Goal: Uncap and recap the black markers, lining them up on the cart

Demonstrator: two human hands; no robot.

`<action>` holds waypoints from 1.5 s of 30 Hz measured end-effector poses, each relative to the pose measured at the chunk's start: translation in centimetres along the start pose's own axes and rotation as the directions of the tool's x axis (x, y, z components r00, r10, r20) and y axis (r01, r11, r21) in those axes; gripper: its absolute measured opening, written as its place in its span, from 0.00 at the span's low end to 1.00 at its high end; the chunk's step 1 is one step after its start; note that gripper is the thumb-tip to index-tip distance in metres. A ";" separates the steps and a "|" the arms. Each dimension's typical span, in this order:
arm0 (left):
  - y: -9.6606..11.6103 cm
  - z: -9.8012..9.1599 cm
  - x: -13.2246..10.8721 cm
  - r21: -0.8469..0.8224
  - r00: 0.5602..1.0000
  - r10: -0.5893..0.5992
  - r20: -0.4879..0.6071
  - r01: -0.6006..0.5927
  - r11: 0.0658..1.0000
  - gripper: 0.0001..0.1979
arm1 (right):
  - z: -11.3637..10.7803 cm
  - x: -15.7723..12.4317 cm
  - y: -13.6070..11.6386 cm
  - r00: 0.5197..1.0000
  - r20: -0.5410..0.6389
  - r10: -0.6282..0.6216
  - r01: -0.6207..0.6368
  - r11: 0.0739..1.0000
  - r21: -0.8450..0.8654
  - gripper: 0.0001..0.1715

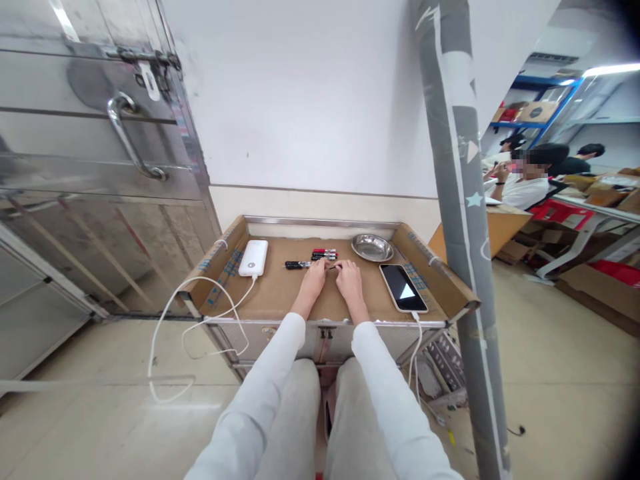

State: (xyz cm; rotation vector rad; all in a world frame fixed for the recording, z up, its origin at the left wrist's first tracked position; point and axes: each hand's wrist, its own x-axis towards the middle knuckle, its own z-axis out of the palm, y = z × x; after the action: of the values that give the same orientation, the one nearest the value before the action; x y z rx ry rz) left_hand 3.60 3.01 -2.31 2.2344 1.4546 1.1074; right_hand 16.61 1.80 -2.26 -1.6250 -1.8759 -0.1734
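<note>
My left hand [315, 276] and my right hand [349, 277] are close together over the cardboard-covered tabletop [280, 293], fingertips facing each other. Between them shows a small, thin dark piece [333, 268], too small to name. Both hands look closed in a pinch around it. Just left of my left hand lies a black marker pen [297, 265], partly hidden by the fingers. Beyond my fingertips several red and black pens [325, 253] lie side by side.
A white power bank [254, 257] with a white cable [240, 303] lies left. At right are a round metal dish [373, 247] and a plugged-in phone [404, 288]. Raised cardboard sides edge the tabletop. A grey wrapped pole [463, 200] stands right; people [530, 180] sit beyond.
</note>
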 end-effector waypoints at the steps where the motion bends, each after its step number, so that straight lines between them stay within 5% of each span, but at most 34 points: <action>1: -0.1 0.0 0.0 -0.007 1.000 0.004 -0.002 -0.004 1.000 0.10 | 0.1 0.0 0.0 1.000 -0.003 -0.004 0.004 1.000 0.005 0.13; 19: -0.2 0.2 0.1 -0.001 0.999 0.024 0.029 -0.024 1.000 0.14 | -0.5 -0.2 -0.5 0.993 0.090 -0.079 0.088 0.992 -0.093 0.12; 30: 1.0 -0.2 -0.2 0.337 0.991 0.057 0.119 -0.094 0.937 0.24 | -1.2 -0.4 -1.0 0.999 -0.032 0.013 -0.017 0.993 -0.115 0.13; 45: 1.1 0.0 -0.5 0.332 0.996 0.060 0.062 -0.077 0.940 0.23 | -1.2 -0.2 -1.0 0.996 -0.075 0.042 -0.046 0.998 -0.045 0.14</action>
State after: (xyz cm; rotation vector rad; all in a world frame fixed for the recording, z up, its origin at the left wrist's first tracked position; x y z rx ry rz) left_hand 4.19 2.06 -1.92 2.5359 1.6602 0.8662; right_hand 16.12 0.79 -1.08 -1.6674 -1.7910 -0.2572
